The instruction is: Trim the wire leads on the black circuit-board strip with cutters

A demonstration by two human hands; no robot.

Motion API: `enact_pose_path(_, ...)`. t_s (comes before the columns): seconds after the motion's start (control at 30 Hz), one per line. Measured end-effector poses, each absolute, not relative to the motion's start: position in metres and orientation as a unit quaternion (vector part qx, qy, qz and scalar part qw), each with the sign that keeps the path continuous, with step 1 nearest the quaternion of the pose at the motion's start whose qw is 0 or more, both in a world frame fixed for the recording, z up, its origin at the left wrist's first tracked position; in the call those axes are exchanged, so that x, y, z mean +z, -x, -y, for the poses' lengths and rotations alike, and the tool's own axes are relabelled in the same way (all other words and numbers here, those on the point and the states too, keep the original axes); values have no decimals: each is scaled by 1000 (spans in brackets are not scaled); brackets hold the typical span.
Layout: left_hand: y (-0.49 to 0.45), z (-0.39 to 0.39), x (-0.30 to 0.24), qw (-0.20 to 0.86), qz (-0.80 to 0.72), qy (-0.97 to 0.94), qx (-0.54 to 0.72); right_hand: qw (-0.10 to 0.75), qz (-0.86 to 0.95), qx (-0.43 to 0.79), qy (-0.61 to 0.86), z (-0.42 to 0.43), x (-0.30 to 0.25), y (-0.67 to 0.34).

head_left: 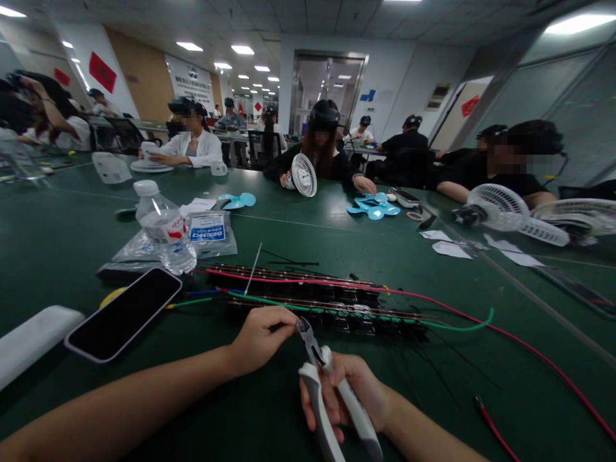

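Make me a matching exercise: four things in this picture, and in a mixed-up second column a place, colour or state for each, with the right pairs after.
Column one
1. Pliers
2. Phone
3. Bottle
4. Left hand

Column two
A. Clear, with a white cap
B. Close by the pliers' tip, thumb and finger together
C. Gripped in the right hand
D. Dark-faced, lying flat on the table

Right pairs
1-C, 2-D, 3-A, 4-B
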State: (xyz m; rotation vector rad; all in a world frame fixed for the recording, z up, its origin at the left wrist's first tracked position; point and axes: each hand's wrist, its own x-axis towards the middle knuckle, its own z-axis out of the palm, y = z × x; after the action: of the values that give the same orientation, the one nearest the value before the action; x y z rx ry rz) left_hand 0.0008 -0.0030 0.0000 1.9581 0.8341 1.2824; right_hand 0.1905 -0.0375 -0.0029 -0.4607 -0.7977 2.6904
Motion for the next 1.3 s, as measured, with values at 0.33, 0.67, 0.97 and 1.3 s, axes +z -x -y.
enact_pose_path(0.33,-1,4,0,327,-320,-743,488,156,285,934,149,37,-4,-190)
enact_pose_path(0.67,0,5,2,322,-327,-743,487,166,287,927,175,40,0,-189)
enact_pose_path(0.97,0,4,1,320,-327,-744,487,168,300,915,212,42,-1,-191)
enact_pose_path(1.3,0,5,2,321,-322,-748,484,212,304,907,199,45,4,-185)
